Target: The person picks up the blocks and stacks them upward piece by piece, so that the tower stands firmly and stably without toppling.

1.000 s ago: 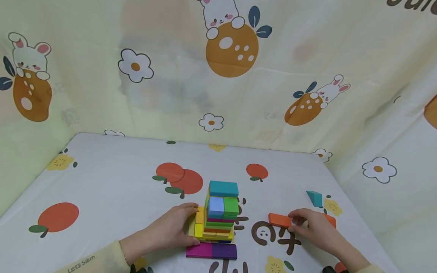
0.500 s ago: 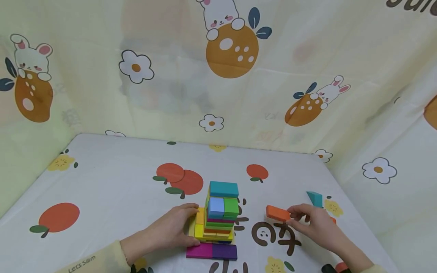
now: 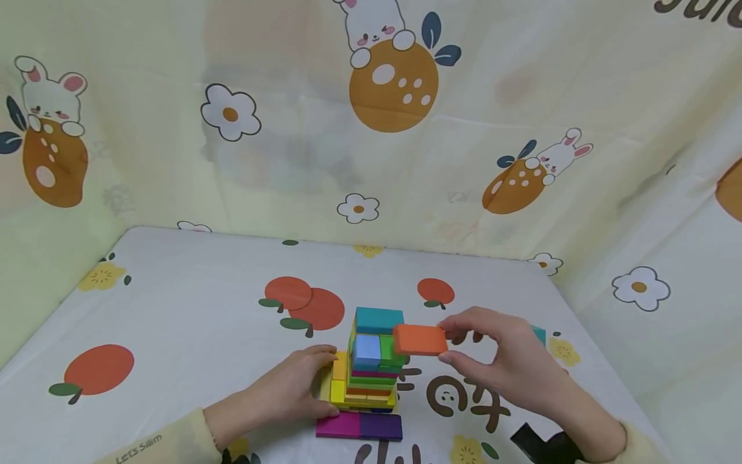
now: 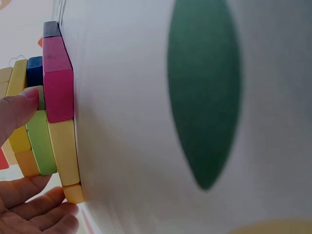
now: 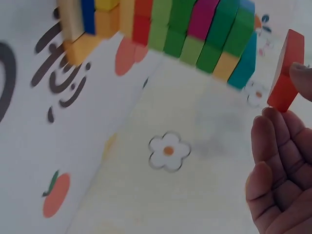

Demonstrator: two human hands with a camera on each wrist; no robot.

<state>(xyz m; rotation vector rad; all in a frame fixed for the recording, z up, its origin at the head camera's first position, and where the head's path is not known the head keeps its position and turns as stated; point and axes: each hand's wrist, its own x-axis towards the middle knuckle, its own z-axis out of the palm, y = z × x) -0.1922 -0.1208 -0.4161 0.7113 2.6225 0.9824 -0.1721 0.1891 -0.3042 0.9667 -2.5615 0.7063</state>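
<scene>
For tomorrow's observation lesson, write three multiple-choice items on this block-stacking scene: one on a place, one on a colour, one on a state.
1. Where is the orange block?
A. flat on the table
B. in the air beside the top of the stack
C. under the stack

2. What colour is the stack's top block?
A. teal
B. red
C. white

3. What is the left hand doing?
A. waving in the air
B. holding a cup
C. resting against the stack's base

Answers: B, the right hand pinches the block level with the top; A, the top face is teal; C, its fingers touch the lower blocks.
</scene>
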